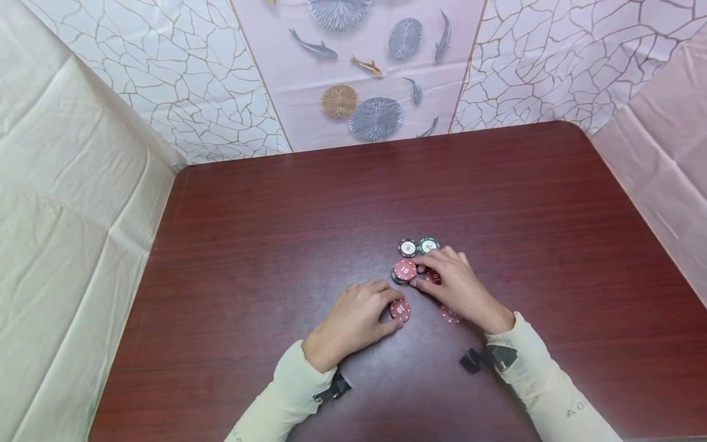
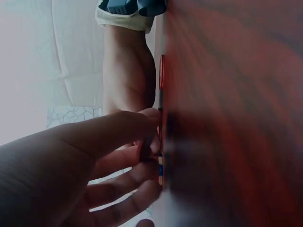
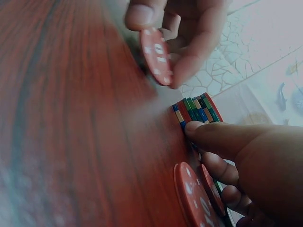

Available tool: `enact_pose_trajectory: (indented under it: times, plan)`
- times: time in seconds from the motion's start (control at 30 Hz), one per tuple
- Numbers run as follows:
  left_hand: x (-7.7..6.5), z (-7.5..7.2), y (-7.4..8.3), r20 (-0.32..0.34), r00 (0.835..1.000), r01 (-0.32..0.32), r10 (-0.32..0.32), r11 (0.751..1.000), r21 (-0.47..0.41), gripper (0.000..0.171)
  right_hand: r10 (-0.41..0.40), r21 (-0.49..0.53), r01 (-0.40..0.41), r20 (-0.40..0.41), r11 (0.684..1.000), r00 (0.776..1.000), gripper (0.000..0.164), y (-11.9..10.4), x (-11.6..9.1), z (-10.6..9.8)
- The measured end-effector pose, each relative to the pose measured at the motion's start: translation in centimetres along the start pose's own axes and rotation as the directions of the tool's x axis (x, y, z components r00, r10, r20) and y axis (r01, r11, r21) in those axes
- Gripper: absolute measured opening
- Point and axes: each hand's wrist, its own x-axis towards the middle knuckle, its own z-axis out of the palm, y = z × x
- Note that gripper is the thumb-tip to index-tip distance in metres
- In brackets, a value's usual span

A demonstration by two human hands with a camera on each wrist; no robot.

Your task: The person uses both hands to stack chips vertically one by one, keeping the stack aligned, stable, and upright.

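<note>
My left hand [image 1: 356, 316] pinches a red poker chip [image 1: 400, 310] marked 10 between thumb and fingers. In the right wrist view, that chip is tilted on edge, just off the table. My right hand [image 1: 455, 285] grips a short stack of poker chips [image 3: 196, 109] from its right side, the thumb against the chips' edges. Red, green and blue edges show in the stack, and a red 10 chip [image 1: 405, 270] tops it. Partly covered by the right hand is another red chip [image 1: 434, 277]. A further red chip [image 1: 450, 315] lies under the right wrist.
Behind the stack, a black chip [image 1: 407, 248] and a green chip [image 1: 429, 245] lie side by side on the dark red wooden table [image 1: 265, 245]. Patterned cloth [image 1: 193, 73] hangs along the table's far edge, with pale cloth at both sides.
</note>
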Motion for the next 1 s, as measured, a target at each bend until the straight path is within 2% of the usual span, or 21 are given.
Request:
enact_pose_trajectory:
  times: [0.13, 0.3, 0.47, 0.77, 1.0]
  plan:
    - [0.3, -0.3, -0.3, -0.031, 1.000, -0.001, 0.001, 1.000, 0.000, 0.041, 0.000, 0.000, 0.000, 0.002, 1.000, 1.000, 0.038, 0.0, 0.0, 0.0]
    - [0.5, -0.8, -0.5, -0.037, 0.999, 0.013, -0.014, 1.000, -0.018, 0.042, 0.003, -0.004, -0.003, 0.009, 1.000, 1.000, 0.039, 0.0, 0.0, 0.0]
    - [0.9, -1.3, -0.6, -0.063, 0.998, 0.007, -0.007, 1.000, 0.000, 0.043, -0.001, -0.005, 0.001, 0.007, 1.000, 1.000, 0.038, 0.0, 0.0, -0.1]
    - [2.2, -1.9, -1.3, -0.129, 0.992, 0.017, -0.019, 1.000, -0.016, 0.046, -0.006, 0.002, 0.006, 0.011, 1.000, 1.000, 0.039, -0.1, -0.1, -0.1]
    - [3.4, -1.8, -1.7, -0.112, 0.993, 0.037, -0.045, 0.997, -0.074, 0.045, 0.008, 0.004, -0.008, 0.019, 1.000, 1.000, 0.040, -0.1, -0.1, -0.2]
